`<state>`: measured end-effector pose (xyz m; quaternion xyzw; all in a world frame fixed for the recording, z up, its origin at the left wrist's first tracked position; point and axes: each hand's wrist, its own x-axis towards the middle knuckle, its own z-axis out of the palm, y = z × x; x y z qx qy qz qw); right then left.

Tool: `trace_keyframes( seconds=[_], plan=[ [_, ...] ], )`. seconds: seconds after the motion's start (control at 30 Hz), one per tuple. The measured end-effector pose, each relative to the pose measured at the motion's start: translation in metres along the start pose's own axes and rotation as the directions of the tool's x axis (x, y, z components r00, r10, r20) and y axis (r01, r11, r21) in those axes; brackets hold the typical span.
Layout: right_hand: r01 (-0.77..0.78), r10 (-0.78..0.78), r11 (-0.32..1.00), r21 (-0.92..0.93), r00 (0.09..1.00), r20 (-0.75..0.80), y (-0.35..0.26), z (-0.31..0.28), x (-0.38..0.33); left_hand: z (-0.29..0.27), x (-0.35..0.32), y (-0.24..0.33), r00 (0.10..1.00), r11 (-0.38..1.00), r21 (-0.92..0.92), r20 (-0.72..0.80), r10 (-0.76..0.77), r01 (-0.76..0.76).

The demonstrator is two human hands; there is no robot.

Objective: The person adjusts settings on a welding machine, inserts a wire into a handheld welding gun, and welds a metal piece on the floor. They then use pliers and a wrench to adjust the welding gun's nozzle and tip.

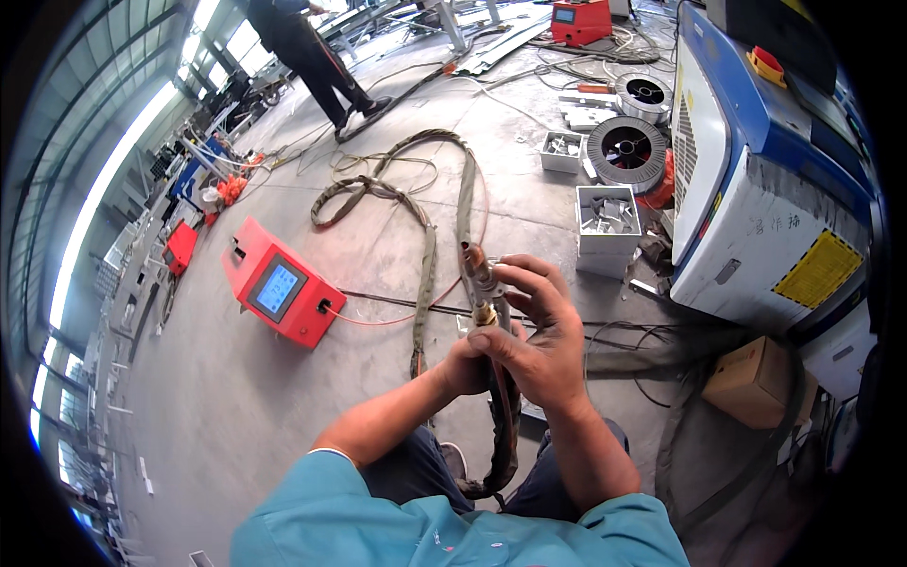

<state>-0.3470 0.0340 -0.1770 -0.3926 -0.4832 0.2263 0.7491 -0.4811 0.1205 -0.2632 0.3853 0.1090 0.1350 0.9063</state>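
Observation:
Between my knees I hold a welding torch (483,277) upright, its copper-coloured nozzle pointing up and away from me. My left hand (460,369) is closed around its lower part, mostly hidden behind the torch and my other hand. Higher up, my right hand (546,345) grips the torch, fingers curled at the metal head and thumb across the body near a brass fitting. From below my hands a dark sleeved cable (504,444) hangs down between my legs. More of the sleeved hose (428,274) lies looped on the floor ahead.
A red box with a lit screen (283,288) stands on the floor at left. To the right are a blue and white machine (746,189), a wire spool (626,151), a white bin of metal pieces (607,227) and a cardboard box (756,383). Another person (312,61) stands far off, near trailing cables.

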Motion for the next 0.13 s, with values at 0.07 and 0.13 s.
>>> trace_keyframes(
  seconds=[0.07,0.13],
  plan=[
    [-0.031,0.031,0.999,0.009,0.999,-0.012,0.0,-0.002,-0.001,-0.004,0.002,-0.003,0.998,0.999,-0.031,0.046,-0.041,0.042],
    [-0.059,0.06,0.997,0.044,0.998,-0.024,-0.002,-0.001,-0.002,-0.025,0.005,-0.005,0.98,0.99,-0.039,0.155,-0.128,0.136]
  ],
)
